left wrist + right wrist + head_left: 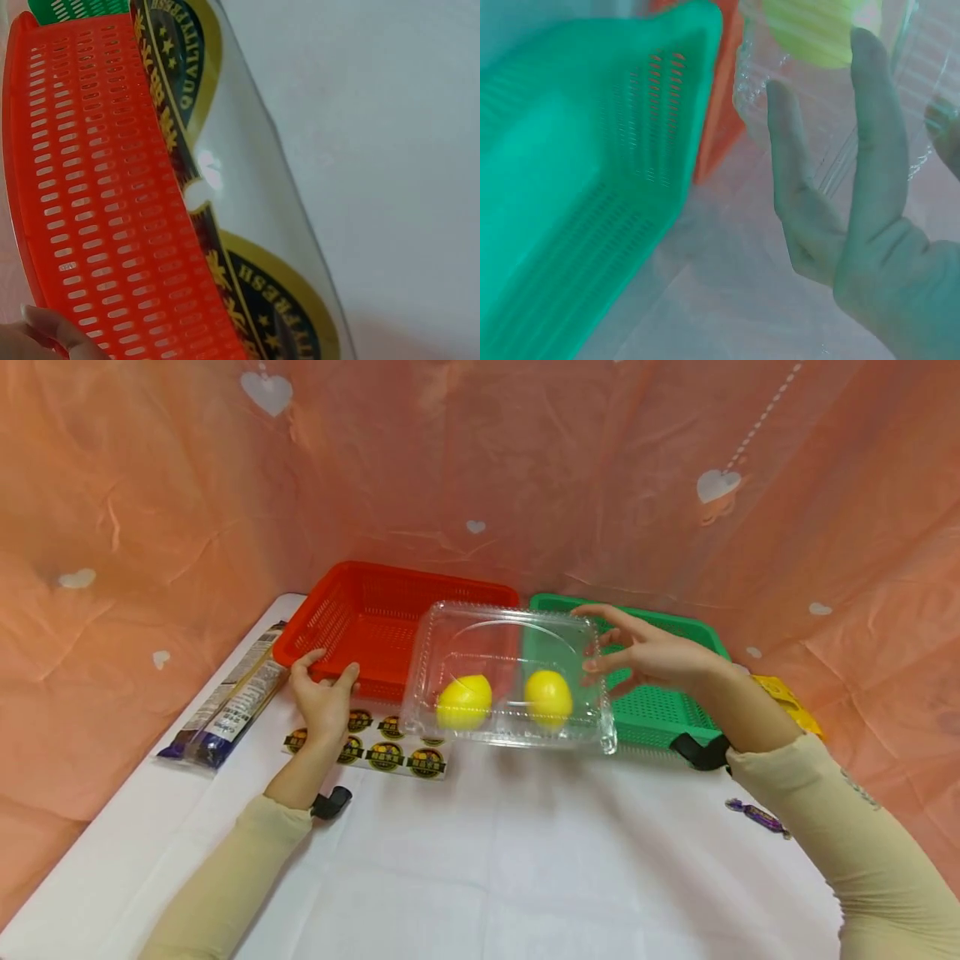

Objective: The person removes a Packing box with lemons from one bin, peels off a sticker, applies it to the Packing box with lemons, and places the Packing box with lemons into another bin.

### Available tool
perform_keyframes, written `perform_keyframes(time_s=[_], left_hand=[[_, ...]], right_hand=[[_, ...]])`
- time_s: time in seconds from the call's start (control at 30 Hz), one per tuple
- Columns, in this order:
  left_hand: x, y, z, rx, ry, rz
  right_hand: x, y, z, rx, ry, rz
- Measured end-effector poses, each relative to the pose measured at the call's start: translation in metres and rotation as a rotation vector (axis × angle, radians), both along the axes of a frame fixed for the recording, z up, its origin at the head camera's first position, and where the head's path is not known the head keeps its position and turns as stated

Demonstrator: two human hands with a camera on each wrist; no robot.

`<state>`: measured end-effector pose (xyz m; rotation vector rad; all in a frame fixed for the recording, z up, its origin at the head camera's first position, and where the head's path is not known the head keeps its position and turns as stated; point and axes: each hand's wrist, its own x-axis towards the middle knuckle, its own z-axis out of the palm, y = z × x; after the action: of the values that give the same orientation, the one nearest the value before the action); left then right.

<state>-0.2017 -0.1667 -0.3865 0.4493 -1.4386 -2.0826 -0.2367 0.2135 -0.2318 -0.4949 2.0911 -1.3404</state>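
While the right hand grips packaging, the left, partly hidden, holds a basket.

L hand: fwd of L wrist, palm dn-ish; thumb & index spread in a C, index bent; firm hold or just touch, can't tell.
L wrist: approx. straight, directly behind L hand, nearer the body.
L forearm: beige sleeve, runs back & left from L hand.
R hand: gripping; fingers reach left, index uppermost.
R fingers: two in full view, spread in a V, one straighter; another tip opp. side, partly cut off.
R wrist: right of grip, slightly lower.
R forearm: beige sleeve, slants dn-right from grip.
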Motion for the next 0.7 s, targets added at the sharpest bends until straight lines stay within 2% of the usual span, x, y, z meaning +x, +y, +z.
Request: perform_keyframes(time_s=[0.17, 0.33, 0.53, 0.7], left_hand=[[0.000, 0.001, 0.000, 0.007, 0.011, -0.006], [-0.003, 0.001, -0.004, -0.019, 0.039, 0.007], [-0.003, -0.002, -0.008, -0.088, 0.024, -0.002], [-0.004, -0.004, -0.012, -0.113, 0.014, -0.019]], right_hand=[[0.038, 0.022, -0.013, 0.030, 0.008, -0.007], [0.065, 0.033, -0.033, 0.022, 0.011, -0.021], [0.091, 0.034, -0.066, 0.001, 0.001, -0.008], [0.102, 0.038, -0.093, -0.028, -0.014, -0.003]])
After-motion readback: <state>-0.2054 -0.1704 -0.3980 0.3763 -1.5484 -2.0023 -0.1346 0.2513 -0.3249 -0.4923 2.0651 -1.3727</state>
